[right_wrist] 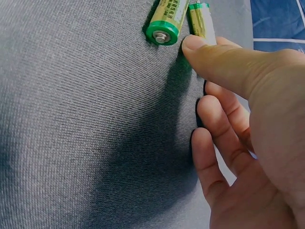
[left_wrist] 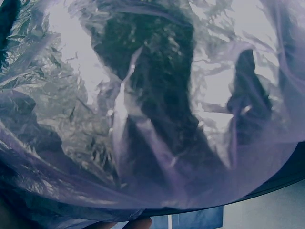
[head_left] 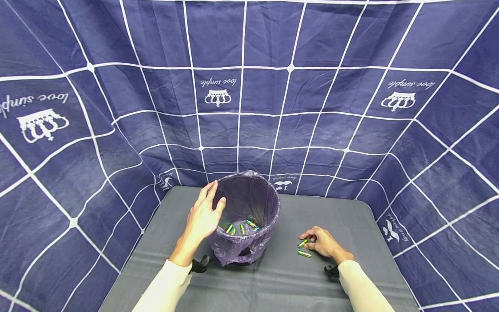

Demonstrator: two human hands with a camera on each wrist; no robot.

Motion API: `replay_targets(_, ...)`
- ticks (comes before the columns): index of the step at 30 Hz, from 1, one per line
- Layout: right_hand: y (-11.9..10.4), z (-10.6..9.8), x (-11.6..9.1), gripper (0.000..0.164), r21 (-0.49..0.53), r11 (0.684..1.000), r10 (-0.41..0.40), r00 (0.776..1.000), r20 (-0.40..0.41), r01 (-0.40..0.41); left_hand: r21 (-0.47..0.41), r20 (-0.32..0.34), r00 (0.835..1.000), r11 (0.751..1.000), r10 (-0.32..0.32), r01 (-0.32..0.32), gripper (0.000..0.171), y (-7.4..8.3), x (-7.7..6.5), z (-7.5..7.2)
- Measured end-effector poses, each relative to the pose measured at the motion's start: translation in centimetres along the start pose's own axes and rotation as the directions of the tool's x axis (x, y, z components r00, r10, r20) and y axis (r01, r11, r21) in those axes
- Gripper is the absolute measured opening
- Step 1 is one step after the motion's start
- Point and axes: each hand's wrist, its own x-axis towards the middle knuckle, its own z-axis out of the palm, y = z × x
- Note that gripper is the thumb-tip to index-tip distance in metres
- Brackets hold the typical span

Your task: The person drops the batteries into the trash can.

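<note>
My right hand (head_left: 322,244) is low over the grey cloth, to the right of the bin. It pinches a green and yellow battery (right_wrist: 203,21) between thumb and index finger, the other fingers bent beneath. A second battery (head_left: 304,254) lies on the cloth close by, its metal tip facing the right wrist camera. My left hand (head_left: 202,219) is at the left rim of the bin (head_left: 245,249), fingers extended and thumb apart. Purple plastic liner (left_wrist: 157,143) fills most of the left wrist view, with only fingertips showing at the bottom. Several batteries (head_left: 242,229) lie inside the bin.
The grey cloth (head_left: 288,290) covers the surface under the bin and hands. Blue fabric (head_left: 265,95) with white grid lines rises behind and on both sides. Black wrist straps (head_left: 200,264) sit at both cuffs.
</note>
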Motion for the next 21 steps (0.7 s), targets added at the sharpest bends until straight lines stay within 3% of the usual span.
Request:
replay_targets(6, 0.02, 0.17, -0.07, 0.019, 0.017, 1.000, 0.000, 1.000, 0.003, 0.000, -0.003, 0.002, 1.000, 1.000, 0.001, -0.001, 0.069, -0.09, 0.00, 0.07)
replay_targets(21, -0.03, 0.18, -0.11, 0.014, 0.030, 0.999, -0.023, 1.000, 0.011, 0.022, -0.008, 0.001, 1.000, 1.000, 0.002, -0.002, 0.069, -0.01, -0.01, 0.01)
